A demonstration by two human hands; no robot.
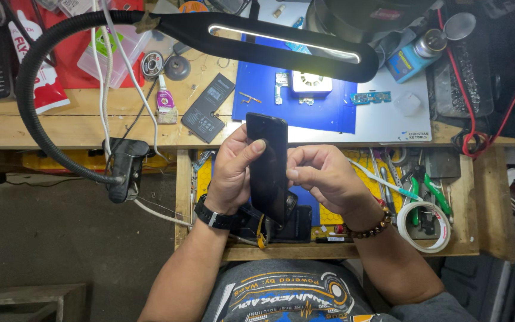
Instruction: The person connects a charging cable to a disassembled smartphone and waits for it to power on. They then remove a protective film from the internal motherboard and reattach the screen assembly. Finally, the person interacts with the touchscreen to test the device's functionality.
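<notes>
A black smartphone (269, 164) stands upright on its edge over an open drawer, held between both hands. My left hand (233, 173) grips its left side, thumb pressed on the dark face near the top. Against the phone's right edge rests my right hand (323, 176), with the fingers curled in and the fingertips touching the edge. A black watch sits on my left wrist and a bead bracelet on my right.
A black gooseneck lamp (281, 39) arches over the wooden bench (78, 125). On the bench lie a blue mat (323, 110) with small parts, a phone battery (208, 108) and a glue tube (165, 101). The drawer (460, 197) holds green-handled tools (433, 194) and a tape roll (424, 226).
</notes>
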